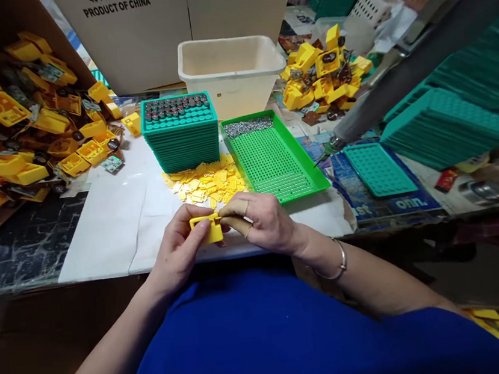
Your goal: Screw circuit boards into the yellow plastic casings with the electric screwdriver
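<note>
Evidently, in the head view, the work is under way at the near edge of the table; the yellow housing (213, 231) is up between both hands, just short of the loose yellow flat pieces (208, 186); the left hand (178, 241) grasps it, thumb laid across the front; the right hand (265, 221) has its covered fingertips at the housing's right corner, though I cannot tell whether they pinch the corner, a small part or nothing.

As for progress, this one unit looks partway through, since it is neither set down nor let go; plenty of material remains, with dark round parts (176, 105) in the far rows of the top teal tray (180, 141) and small metal bits (249, 127) at the far end of the green tray (298, 157); which of the left heap (3, 144) and the right heap (322, 81) is finished, if either, cannot be judged.

Hidden are the housing's underside and the left fingers behind it; the left heap is cut off by the frame; the white tub (228, 86) hides its floor.
</note>
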